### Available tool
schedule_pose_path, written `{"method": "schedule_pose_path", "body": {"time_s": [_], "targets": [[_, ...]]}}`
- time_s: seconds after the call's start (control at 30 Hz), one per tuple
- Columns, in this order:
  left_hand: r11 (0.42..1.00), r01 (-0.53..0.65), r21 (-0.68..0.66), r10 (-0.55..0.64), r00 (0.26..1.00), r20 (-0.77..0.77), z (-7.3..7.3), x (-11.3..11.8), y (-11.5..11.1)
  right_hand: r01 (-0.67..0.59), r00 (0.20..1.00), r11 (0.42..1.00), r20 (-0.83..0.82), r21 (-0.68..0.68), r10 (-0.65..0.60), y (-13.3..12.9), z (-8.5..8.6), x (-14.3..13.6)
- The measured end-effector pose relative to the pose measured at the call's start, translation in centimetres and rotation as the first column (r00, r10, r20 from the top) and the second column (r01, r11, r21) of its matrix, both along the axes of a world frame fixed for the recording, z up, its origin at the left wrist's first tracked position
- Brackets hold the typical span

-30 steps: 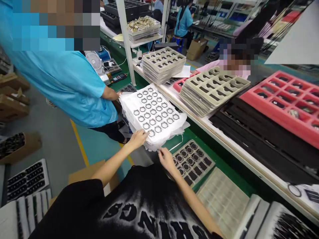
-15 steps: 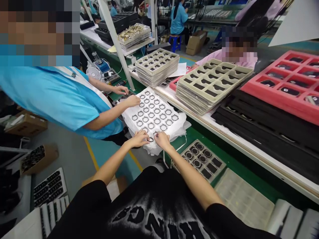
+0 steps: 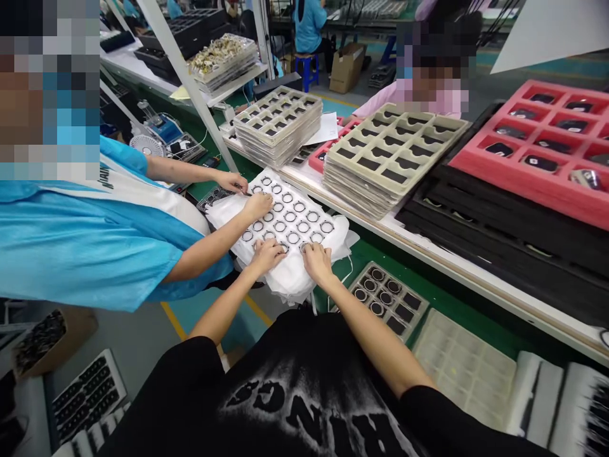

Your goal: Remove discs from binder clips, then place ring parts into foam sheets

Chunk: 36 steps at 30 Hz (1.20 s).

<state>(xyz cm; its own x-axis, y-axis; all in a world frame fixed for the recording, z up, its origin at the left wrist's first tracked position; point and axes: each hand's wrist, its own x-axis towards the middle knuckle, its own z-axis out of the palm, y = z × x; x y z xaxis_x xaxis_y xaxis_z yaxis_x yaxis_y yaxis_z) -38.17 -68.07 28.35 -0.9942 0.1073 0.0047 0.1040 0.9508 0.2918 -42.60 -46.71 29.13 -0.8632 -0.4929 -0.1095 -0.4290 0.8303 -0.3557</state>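
Note:
Thin dark rings [image 3: 303,226] lie in staggered rows on a white sheet [image 3: 290,279] near the middle of the view. At the near edge of the rows, my left hand [image 3: 268,255] has its fingers bent and closed at a ring [image 3: 284,248]. My right hand [image 3: 318,261] is a short way to the right, its thumb and fingers pinched at another ring [image 3: 306,247], partly covered by the fingertips. Opposite, a co-worker's hand [image 3: 259,204] rests over the sheet's left rows, and their other hand [image 3: 234,182] is at its far left edge.
Stacked beige trays [image 3: 397,152] and a red foam tray [image 3: 547,152] stand on the bench at right. Below the bench edge, a clear tray [image 3: 380,297] holds several rings. A co-worker's blue sleeve [image 3: 143,260] is close on the left. A slanted white post [image 3: 190,86] rises behind.
Both my hands have shifted slightly farther up the sheet, and the right one has moved to the right, away from the left. The co-worker has leaned nearer. The view has turned a little.

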Motion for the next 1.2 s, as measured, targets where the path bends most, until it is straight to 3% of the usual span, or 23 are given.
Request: {"method": "schedule_pose_path", "body": {"time_s": [0.17,0.3,0.43,0.6,0.7,0.77,0.8,0.9,0.97,1.03,1.13,1.2], "targets": [[0.993,0.054,-0.106,-0.045,0.995,0.084,0.7,0.1,-0.1,0.023,0.998,1.000,0.057,-0.022,-0.021,-0.4,0.3,0.1],[0.988,0.134,-0.074,-0.115,0.970,0.213,1.8,-1.1,-1.1,0.084,0.985,0.994,0.155,-0.071,-0.073,-1.1,1.3,-0.2],[0.985,0.171,-0.019,-0.159,0.949,0.271,1.8,-2.8,-2.8,0.201,0.946,0.968,0.288,-0.153,-0.151,-1.2,2.1,-1.0],[0.994,0.064,0.090,-0.077,0.986,0.145,1.4,-3.7,-4.0,0.324,0.903,0.894,0.383,-0.310,-0.195,0.3,2.6,-1.5],[0.984,0.027,0.173,-0.021,0.999,-0.039,2.5,-3.3,-2.6,0.332,0.923,0.789,0.349,-0.517,-0.160,2.3,1.8,0.1],[0.966,0.070,0.250,-0.028,0.985,-0.168,3.7,-2.9,-0.1,0.291,0.952,0.740,0.261,-0.606,-0.160,4.7,0.3,2.3],[0.949,0.116,0.293,-0.052,0.975,-0.217,4.2,-2.7,1.8,0.270,0.961,0.748,0.213,-0.606,-0.175,6.2,-0.7,3.8],[0.872,0.271,0.407,-0.180,0.952,-0.248,4.4,-2.2,9.4,0.309,0.950,0.840,0.109,-0.446,-0.292,12.2,-4.3,8.6],[0.834,0.344,0.431,-0.286,0.938,-0.195,3.3,-2.2,15.5,0.423,0.906,0.877,0.073,-0.229,-0.418,17.1,-6.6,11.2],[0.838,0.391,0.380,-0.379,0.919,-0.111,1.5,-2.4,21.7,0.500,0.866,0.858,0.058,-0.117,-0.497,22.1,-8.4,12.6],[0.847,0.432,0.309,-0.472,0.879,0.066,-1.7,-3.3,29.6,0.555,0.832,0.831,0.035,-0.025,-0.554,28.8,-10.3,12.1],[0.851,0.441,0.285,-0.497,0.852,0.167,-3.3,-4.1,33.4,0.555,0.831,0.832,0.025,0.021,-0.555,32.0,-11.4,10.6]]}}
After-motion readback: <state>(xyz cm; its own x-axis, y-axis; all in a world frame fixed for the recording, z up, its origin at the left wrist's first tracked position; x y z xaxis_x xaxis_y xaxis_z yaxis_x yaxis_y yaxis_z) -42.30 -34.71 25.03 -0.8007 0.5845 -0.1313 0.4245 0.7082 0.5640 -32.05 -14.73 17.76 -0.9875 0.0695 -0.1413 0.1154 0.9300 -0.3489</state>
